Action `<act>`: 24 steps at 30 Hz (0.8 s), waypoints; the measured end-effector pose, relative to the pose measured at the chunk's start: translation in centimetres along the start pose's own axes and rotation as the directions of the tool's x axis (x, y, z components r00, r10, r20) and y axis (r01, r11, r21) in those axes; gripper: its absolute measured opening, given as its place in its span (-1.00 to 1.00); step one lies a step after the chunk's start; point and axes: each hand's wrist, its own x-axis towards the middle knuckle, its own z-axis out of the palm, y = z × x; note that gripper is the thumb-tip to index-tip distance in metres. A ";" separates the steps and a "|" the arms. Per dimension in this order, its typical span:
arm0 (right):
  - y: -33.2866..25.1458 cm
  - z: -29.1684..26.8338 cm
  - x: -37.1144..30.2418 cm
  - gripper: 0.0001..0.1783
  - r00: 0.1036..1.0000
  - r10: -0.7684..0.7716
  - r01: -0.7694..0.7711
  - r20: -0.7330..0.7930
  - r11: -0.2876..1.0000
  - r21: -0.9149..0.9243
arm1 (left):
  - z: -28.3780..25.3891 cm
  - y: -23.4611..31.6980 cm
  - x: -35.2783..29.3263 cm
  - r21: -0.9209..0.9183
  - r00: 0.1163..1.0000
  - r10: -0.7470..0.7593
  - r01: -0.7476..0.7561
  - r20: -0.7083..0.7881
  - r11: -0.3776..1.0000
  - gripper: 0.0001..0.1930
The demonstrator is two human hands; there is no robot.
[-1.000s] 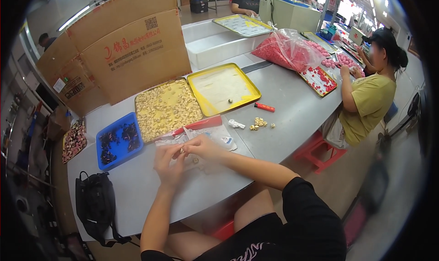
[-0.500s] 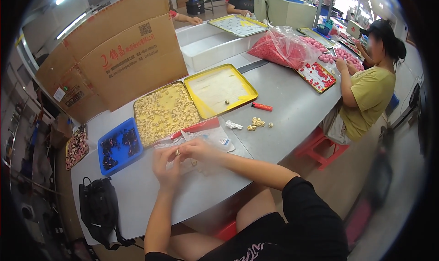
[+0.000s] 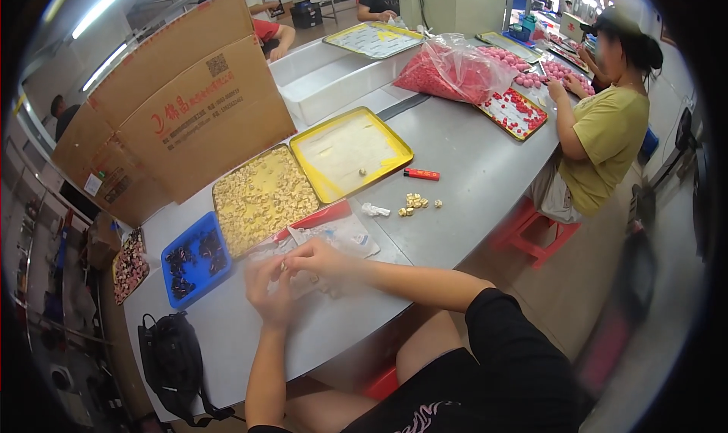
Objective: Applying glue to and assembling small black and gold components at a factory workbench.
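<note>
On the counter [image 3: 447, 224], the yellow tray [image 3: 265, 180] serves as landmark, strewn with cream pieces [image 3: 244, 232]. On its near side, my left grip [image 3: 274, 281] and right grip [image 3: 303, 262] meet, fingertips pinched together on a small pale piece [image 3: 283, 266], which my fingers partly cover. Left of the yellow tray sits a blue tray [image 3: 199, 287] of dark pieces [image 3: 180, 270]; at its right, just beside it, lies a pale-lined tray [image 3: 334, 149]. Farther right of the landmark lie a crumpled white wad [image 3: 374, 209], loose pieces [image 3: 413, 202] and a red stick-shaped object [image 3: 421, 174]. Brown cardboard [image 3: 186, 118] stands behind it.
</note>
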 end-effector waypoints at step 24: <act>1.8 0.0 0.7 -0.72 0.999 0.011 -0.017 0.036 0.987 0.159 | -0.2 0.1 0.3 -0.012 1.000 -0.004 0.004 -0.008 1.000 -0.78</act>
